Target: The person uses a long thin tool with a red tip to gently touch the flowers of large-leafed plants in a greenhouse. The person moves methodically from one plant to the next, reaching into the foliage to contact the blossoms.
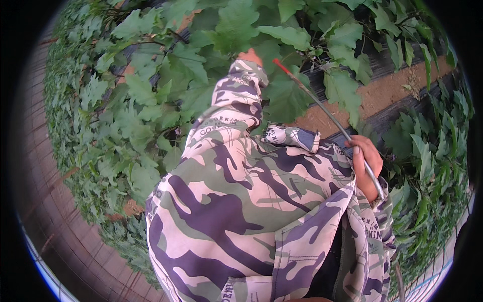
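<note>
My left hand reaches forward into the broad lobed leaves of what look like eggplant plants. Its fingers are partly hidden, so what they hold, if anything, cannot be told. On the right, my right hand is closed around a thin metal rod. The rod slants up and left, and its red tip ends near the foliage, a little right of my left hand. Its other end lies along my right wrist. A camouflage jacket covers my arms and torso.
Dense leafy plants fill the left side, and more foliage stands at the right. Black plastic mulch borders a strip of bare soil. A jacket flap sticks out between my arms.
</note>
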Action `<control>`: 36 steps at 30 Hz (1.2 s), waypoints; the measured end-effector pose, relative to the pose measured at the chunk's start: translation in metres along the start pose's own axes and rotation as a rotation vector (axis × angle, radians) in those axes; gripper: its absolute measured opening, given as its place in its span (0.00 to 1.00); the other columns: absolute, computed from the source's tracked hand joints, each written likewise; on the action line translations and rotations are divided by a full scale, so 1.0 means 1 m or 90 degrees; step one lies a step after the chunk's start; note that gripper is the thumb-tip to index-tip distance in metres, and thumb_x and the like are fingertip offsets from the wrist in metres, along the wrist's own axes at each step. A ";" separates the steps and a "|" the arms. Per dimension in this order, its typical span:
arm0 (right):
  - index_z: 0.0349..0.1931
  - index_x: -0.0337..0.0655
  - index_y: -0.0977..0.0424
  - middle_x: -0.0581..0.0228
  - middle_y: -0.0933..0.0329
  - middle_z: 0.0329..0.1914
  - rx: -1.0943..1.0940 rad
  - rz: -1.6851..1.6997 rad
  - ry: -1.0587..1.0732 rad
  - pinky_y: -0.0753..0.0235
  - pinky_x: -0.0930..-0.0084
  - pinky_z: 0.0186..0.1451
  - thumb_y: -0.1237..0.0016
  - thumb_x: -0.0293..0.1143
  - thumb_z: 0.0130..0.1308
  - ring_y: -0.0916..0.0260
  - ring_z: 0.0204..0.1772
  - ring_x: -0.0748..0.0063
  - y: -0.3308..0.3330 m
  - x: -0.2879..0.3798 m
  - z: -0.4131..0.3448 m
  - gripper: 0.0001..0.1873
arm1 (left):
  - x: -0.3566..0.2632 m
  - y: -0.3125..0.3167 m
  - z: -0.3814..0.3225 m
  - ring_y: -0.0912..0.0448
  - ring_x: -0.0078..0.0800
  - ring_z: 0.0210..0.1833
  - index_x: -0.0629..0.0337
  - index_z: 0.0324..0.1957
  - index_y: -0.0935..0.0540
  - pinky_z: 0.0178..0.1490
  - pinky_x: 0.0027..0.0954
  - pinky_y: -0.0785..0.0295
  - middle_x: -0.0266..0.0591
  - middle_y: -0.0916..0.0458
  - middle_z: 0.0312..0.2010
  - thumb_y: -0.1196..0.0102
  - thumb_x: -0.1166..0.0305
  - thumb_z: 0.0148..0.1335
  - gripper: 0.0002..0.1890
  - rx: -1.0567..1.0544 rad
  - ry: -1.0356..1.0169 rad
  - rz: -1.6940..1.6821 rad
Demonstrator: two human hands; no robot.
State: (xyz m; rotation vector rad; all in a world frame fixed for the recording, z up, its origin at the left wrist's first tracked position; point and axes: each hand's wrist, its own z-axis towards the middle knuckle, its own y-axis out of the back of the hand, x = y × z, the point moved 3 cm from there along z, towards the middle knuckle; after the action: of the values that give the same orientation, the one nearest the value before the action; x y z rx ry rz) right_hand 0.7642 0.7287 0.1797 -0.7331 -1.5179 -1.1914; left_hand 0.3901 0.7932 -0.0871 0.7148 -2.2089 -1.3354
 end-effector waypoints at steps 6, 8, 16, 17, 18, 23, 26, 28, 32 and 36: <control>0.33 0.29 0.29 0.49 0.26 0.34 0.062 0.050 -0.011 0.29 0.69 0.42 0.58 0.19 0.53 0.27 0.37 0.56 -0.005 -0.024 0.036 0.07 | 0.030 -0.014 0.070 0.26 0.43 0.44 0.51 0.43 0.24 0.45 0.41 0.30 0.47 0.28 0.42 0.54 0.63 0.54 0.14 -0.087 0.027 0.144; 0.34 0.30 0.29 0.49 0.27 0.35 0.093 0.027 0.008 0.29 0.69 0.42 0.54 0.19 0.51 0.28 0.38 0.55 -0.014 -0.030 0.052 0.09 | 0.042 -0.005 0.070 0.26 0.42 0.43 0.53 0.39 0.23 0.44 0.41 0.29 0.46 0.28 0.41 0.56 0.64 0.57 0.11 -0.180 0.077 0.192; 0.35 0.32 0.30 0.53 0.29 0.33 0.190 0.082 0.184 0.30 0.68 0.41 0.51 0.20 0.48 0.31 0.36 0.54 -0.075 -0.045 0.126 0.11 | 0.075 -0.018 -0.030 0.27 0.55 0.43 0.67 0.52 0.33 0.46 0.45 0.31 0.64 0.27 0.40 0.46 0.66 0.48 0.28 -0.166 0.136 -0.112; 0.34 0.33 0.30 0.53 0.29 0.32 0.221 0.080 0.175 0.30 0.68 0.40 0.51 0.20 0.48 0.31 0.37 0.54 -0.080 -0.047 0.127 0.10 | 0.075 -0.022 -0.044 0.26 0.55 0.42 0.67 0.52 0.34 0.45 0.45 0.31 0.64 0.27 0.39 0.46 0.67 0.48 0.28 -0.158 0.128 -0.114; 0.33 0.33 0.30 0.54 0.29 0.32 0.243 0.066 0.188 0.30 0.68 0.40 0.51 0.21 0.48 0.31 0.36 0.54 -0.084 -0.047 0.125 0.10 | 0.077 -0.024 -0.053 0.26 0.54 0.41 0.67 0.53 0.34 0.45 0.45 0.31 0.64 0.26 0.38 0.46 0.67 0.48 0.28 -0.141 0.107 -0.121; 0.30 0.34 0.30 0.55 0.28 0.28 0.322 0.003 0.153 0.30 0.67 0.38 0.50 0.23 0.49 0.30 0.34 0.55 -0.079 -0.055 0.087 0.07 | 0.088 -0.024 -0.073 0.26 0.52 0.38 0.65 0.55 0.35 0.41 0.44 0.32 0.60 0.24 0.33 0.47 0.69 0.48 0.29 -0.153 0.134 -0.117; 0.31 0.33 0.29 0.55 0.28 0.28 0.338 0.003 0.158 0.29 0.67 0.39 0.50 0.22 0.49 0.30 0.34 0.55 -0.077 -0.061 0.070 0.08 | 0.095 -0.026 -0.071 0.26 0.51 0.37 0.64 0.54 0.33 0.41 0.43 0.32 0.58 0.24 0.32 0.47 0.69 0.48 0.28 -0.171 0.138 -0.118; 0.31 0.33 0.29 0.55 0.29 0.29 0.358 -0.002 0.141 0.29 0.67 0.39 0.51 0.22 0.49 0.30 0.34 0.54 -0.080 -0.062 0.065 0.08 | 0.100 -0.029 -0.069 0.25 0.51 0.37 0.64 0.54 0.33 0.41 0.43 0.32 0.58 0.24 0.32 0.47 0.69 0.48 0.27 -0.197 0.120 -0.126; 0.32 0.32 0.29 0.54 0.29 0.29 0.316 0.011 0.169 0.29 0.67 0.39 0.51 0.21 0.49 0.30 0.34 0.54 -0.084 -0.056 0.066 0.08 | 0.107 -0.038 -0.064 0.25 0.51 0.37 0.66 0.53 0.33 0.41 0.43 0.31 0.59 0.24 0.34 0.48 0.69 0.49 0.26 -0.174 0.115 -0.123; 0.33 0.32 0.29 0.53 0.29 0.30 0.273 0.028 0.156 0.29 0.69 0.39 0.52 0.22 0.52 0.30 0.34 0.54 -0.090 -0.054 0.074 0.07 | 0.103 -0.034 -0.064 0.24 0.48 0.39 0.66 0.49 0.30 0.41 0.42 0.29 0.52 0.23 0.33 0.49 0.70 0.50 0.22 -0.109 0.171 -0.093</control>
State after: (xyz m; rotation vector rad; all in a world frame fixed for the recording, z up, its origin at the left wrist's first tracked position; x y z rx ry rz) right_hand 0.6743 0.7756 0.1017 -0.3187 -1.4733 -0.8456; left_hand 0.3582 0.6717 -0.0785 0.9437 -1.8387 -1.3880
